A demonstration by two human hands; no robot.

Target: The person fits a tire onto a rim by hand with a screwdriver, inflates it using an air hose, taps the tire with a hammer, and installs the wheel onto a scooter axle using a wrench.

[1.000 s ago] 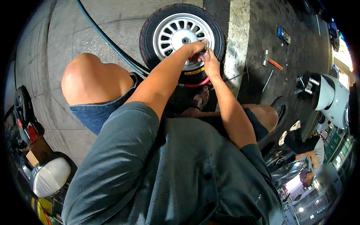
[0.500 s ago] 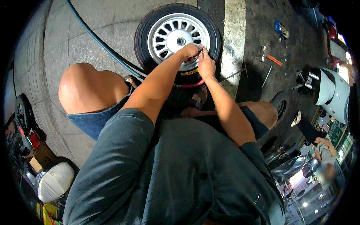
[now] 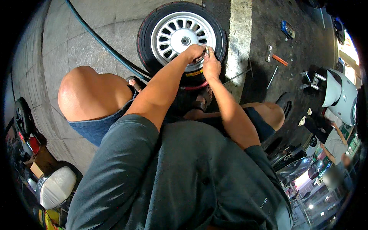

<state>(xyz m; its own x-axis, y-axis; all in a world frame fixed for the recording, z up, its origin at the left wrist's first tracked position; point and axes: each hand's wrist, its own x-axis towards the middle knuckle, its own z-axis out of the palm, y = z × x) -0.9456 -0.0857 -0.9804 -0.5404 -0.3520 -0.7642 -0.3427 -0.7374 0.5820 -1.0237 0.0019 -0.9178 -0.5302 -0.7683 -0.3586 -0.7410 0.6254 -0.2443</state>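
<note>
A scooter wheel point(image 3: 174, 42) with a silver slotted rim and a black tyre lies flat on the ground before me. Both hands meet over the right side of its rim. My left hand point(image 3: 194, 53) has its fingers curled and closed, and whatever they hold is hidden. With thumb and fingers pinched, my right hand point(image 3: 211, 66) grips a small metal-looking piece point(image 3: 207, 50) beside the left fingertips. A red hose point(image 3: 193, 87) runs along the tyre's near edge and passes behind my right wrist. A yellow label shows on the tyre just left of that wrist.
A dark blue-green hose point(image 3: 97, 38) crosses the pavement at left. Right of the white painted strip point(image 3: 238, 42) lie a hammer point(image 3: 278, 59) with an orange handle, a metal rod point(image 3: 272, 78) and a blue packet point(image 3: 288, 30). A pale scooter point(image 3: 339, 94) and another person point(image 3: 335, 143) are farther right.
My hands stay at the same spot on the rim, with only slight finger movement. My right foot has shifted a little. The person at right has changed position and stretched out an arm.
</note>
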